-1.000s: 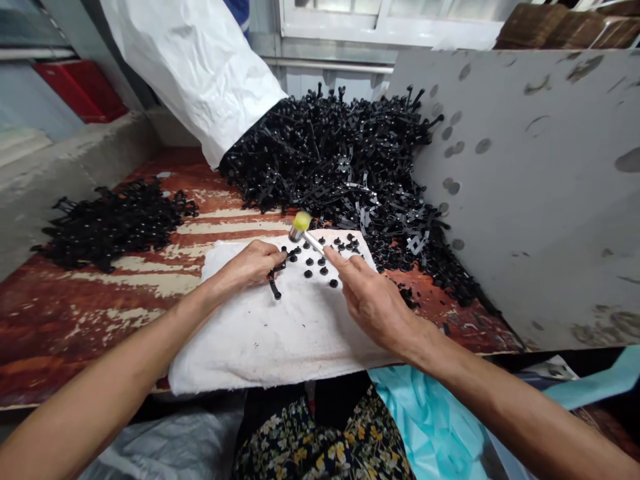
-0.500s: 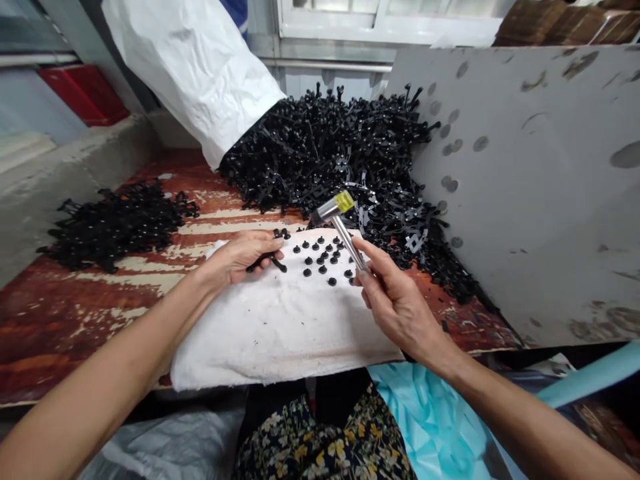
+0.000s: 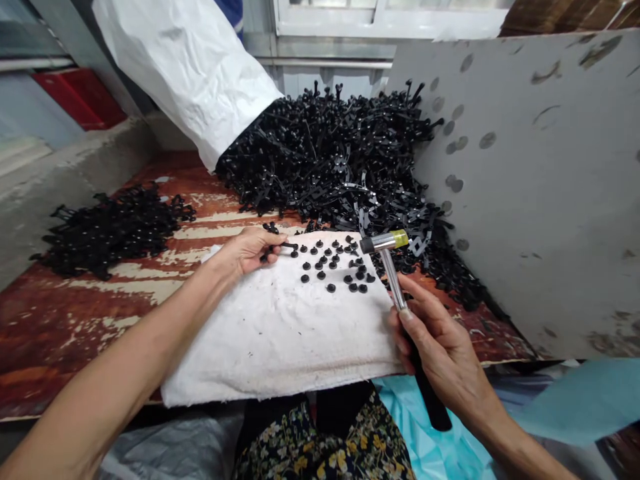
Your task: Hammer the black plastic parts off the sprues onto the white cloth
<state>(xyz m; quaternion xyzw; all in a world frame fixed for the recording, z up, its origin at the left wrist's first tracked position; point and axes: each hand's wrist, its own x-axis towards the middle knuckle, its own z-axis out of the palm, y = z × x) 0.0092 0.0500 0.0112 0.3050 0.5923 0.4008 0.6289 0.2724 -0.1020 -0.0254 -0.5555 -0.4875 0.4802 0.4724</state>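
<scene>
My right hand (image 3: pixel 440 347) is closed round the black handle of a small hammer (image 3: pixel 395 273) with a metal shaft and a black and yellow head, held up over the right edge of a white cloth (image 3: pixel 280 333). My left hand (image 3: pixel 250 248) pinches a black plastic strip part (image 3: pixel 280 244) at the cloth's upper left corner. Several small black round studs (image 3: pixel 333 263) lie scattered on the cloth between the two hands.
A large heap of black plastic parts (image 3: pixel 340 153) spills from a white sack (image 3: pixel 185 60) at the back. A smaller black pile (image 3: pixel 107 227) lies at left on the worn red table (image 3: pixel 75 313). A grey board (image 3: pixel 540 187) stands at right.
The hammer has swung up off the studs and back to the right, towards me. My left hand lifted the black strip part up to the cloth's far edge.
</scene>
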